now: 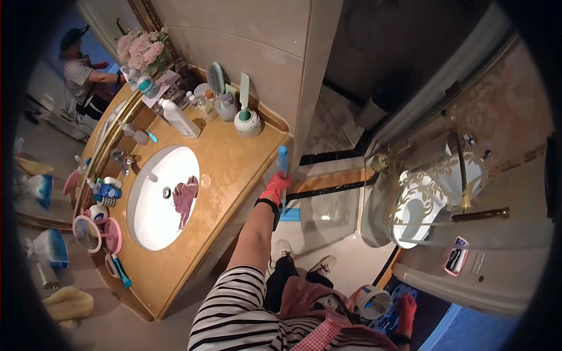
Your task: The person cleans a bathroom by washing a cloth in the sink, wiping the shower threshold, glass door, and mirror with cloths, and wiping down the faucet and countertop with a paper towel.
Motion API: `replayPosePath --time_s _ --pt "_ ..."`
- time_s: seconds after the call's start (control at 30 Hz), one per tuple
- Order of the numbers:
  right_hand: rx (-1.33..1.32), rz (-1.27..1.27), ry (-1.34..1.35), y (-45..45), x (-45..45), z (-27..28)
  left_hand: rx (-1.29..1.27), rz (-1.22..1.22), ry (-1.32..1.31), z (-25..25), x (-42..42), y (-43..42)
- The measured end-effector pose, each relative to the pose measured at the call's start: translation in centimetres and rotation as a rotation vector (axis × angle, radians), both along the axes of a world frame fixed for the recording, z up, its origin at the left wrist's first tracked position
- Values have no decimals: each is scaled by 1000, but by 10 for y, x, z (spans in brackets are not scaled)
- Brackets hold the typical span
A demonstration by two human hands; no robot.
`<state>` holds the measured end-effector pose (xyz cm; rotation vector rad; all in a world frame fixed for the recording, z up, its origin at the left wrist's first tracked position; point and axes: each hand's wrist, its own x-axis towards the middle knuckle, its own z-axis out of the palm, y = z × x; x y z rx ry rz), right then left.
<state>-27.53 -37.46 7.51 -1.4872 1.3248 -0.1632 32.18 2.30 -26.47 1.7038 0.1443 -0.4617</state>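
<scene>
a: what is the largest part shown?
b: the tan vanity countertop [225, 175], its front edge running diagonally beside the left forearm.
a: and set into it?
b: the white oval washbasin [153, 219].
a: where is the long-handled blue tool [283, 157]?
b: beyond the countertop's edge, held over the floor, its handle end up and its flat blue head below; squeegee or brush, one cannot tell.
a: and the white bucket [373, 301]?
b: low on the right, near the person's body.
a: the hands?
b: the left hand [276, 188], red-gloved, is closed around the tool's handle; the right hand [405, 313], likewise gloved, is near the bucket, its grip unclear.
a: smaller items?
b: a crumpled mauve cloth [185, 196] in the basin, then the round drain [167, 192] beside it.
</scene>
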Motion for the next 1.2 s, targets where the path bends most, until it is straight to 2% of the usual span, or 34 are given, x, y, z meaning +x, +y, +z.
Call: replayPosePath --time_s 0.03,0.07,0.13,0.17,0.27,0.33,0.4,0.43,0.47,0.53,0.57,0.6,0.63,0.67,0.7,0.73,0.77,0.83,0.87,0.93,1.0,1.07,1.13,1.2 --pt "53 -28 8 4 -17 -4 142 -145 39 99 -13 2" --pt "111 -61 16 7 -30 -11 133 -153 36 101 -2 -4" --pt "116 -109 28 28 -37 -3 204 86 73 98 17 -17" --pt "128 -149 41 39 -42 0 189 171 -32 99 21 -28" --pt "134 -203 86 61 -48 2 324 127 84 107 40 -43" --pt "165 -202 63 66 -47 -4 281 170 64 103 45 -47" --pt "216 -149 92 70 -48 -11 412 152 173 132 30 -46" --pt "299 -38 27 57 -62 -26 173 -43 159 141 21 -27" --pt "133 53 76 66 -48 -14 -70 -246 176 146 5 -10" --pt "100 216 57 82 -17 18 -412 -386 533 302 -66 -12" --pt "77 296 71 86 -9 26 -434 -450 488 343 -95 -9" --pt "36 168 70 124 45 80 -458 -501 435 356 -123 -4" --pt "172 162 119 101 33 42 -385 -886 244 338 -148 -9" --pt "216 131 106 99 36 34 -325 -1252 -25 328 -156 -28" --pt "245 167 70 95 34 22 -326 -1480 -349 349 -184 -30" --pt "250 186 102 93 36 12 -291 -1514 -287 373 -212 -28" --pt "281 170 75 98 46 15 -120 -1661 -581 377 -236 -30" --pt "312 180 19 108 54 13 12 -1693 -831 382 -268 -40" --pt "293 203 -21 106 51 4 184 -1777 -949 389 -275 -47" --pt "290 206 -37 106 45 -7 125 -1382 -959 356 -298 -63" --pt "311 215 -54 103 45 -1 208 -1454 -1059 337 -309 -75" --pt "353 162 -93 95 44 0 131 -1586 -1096 336 -299 -80" --pt "308 155 -43 86 39 3 82 -1905 -935 399 -261 -90" --pt "315 93 -18 73 31 1 -475 -1428 -258 386 -252 -100"
